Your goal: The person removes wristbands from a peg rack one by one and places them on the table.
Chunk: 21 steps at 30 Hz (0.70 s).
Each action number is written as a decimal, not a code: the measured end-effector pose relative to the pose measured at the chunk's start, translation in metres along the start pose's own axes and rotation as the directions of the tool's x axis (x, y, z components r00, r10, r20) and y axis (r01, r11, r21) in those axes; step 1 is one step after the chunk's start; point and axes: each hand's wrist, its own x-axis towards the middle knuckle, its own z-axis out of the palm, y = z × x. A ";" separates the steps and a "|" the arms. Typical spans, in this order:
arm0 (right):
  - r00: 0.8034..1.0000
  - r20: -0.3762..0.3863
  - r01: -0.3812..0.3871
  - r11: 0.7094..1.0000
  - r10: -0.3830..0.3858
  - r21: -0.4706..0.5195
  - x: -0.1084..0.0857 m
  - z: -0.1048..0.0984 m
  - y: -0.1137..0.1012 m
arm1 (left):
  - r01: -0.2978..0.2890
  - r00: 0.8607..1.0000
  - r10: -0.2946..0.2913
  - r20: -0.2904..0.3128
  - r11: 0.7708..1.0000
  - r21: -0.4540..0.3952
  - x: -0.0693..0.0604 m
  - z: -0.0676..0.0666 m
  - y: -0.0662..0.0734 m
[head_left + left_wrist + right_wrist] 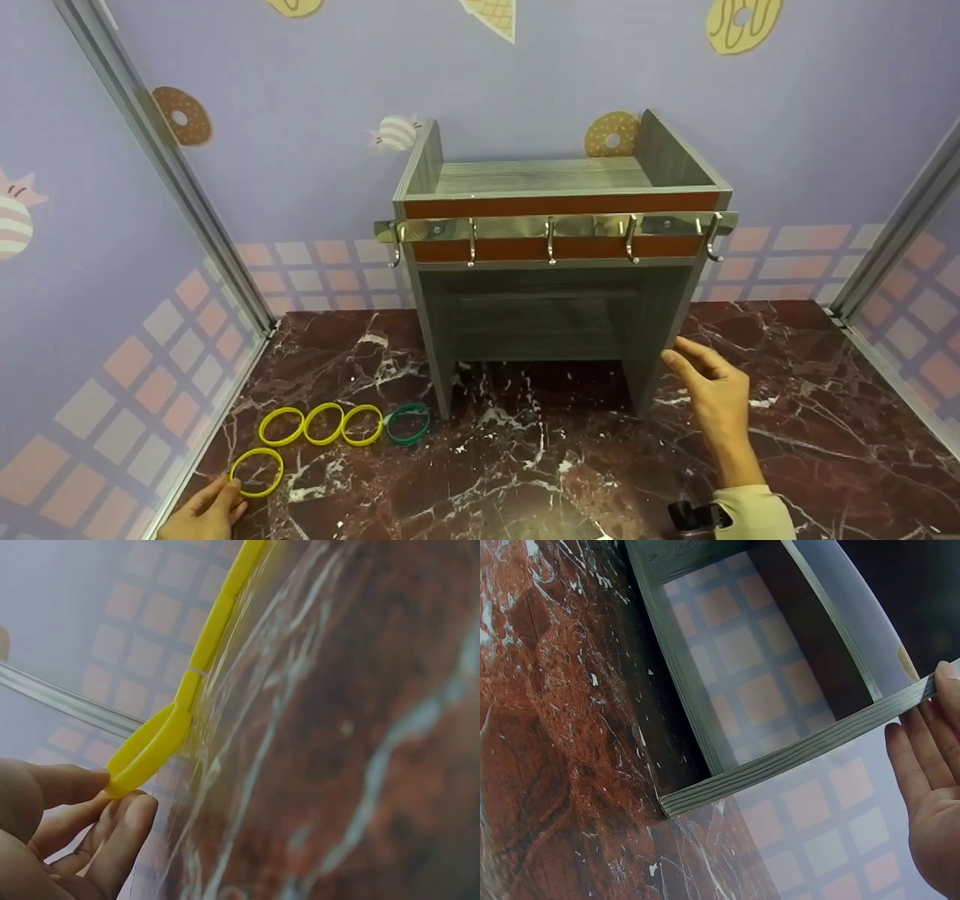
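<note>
Low on the left in the head view, my left hand (202, 511) pinches a yellow wristband (257, 472) by its near edge, between thumb and fingers. The left wrist view shows that wristband (150, 750) edge-on at the fingertips, close to the tabletop. Beyond it, three more yellow wristbands (323, 424) lie in a row, with a green wristband (407, 424) at the right end. My right hand (716, 394) grips the right side panel of a grey wooden shelf (660, 330). In the right wrist view, its thumb lies on the panel's front edge (795, 752), fingers behind.
A metal rail with several hooks (551, 240) runs across the shelf's upper front, its ends jutting past the sides. The shelf stands on a dark red marbled tabletop (487, 480). Patterned purple walls (300, 150) enclose the back and both sides.
</note>
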 end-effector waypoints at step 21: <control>0.998 0.048 -0.035 0.999 0.035 -0.016 -0.003 -0.006 -0.003 | -0.079 0.990 0.120 -0.075 0.910 0.407 -0.015 0.005 0.009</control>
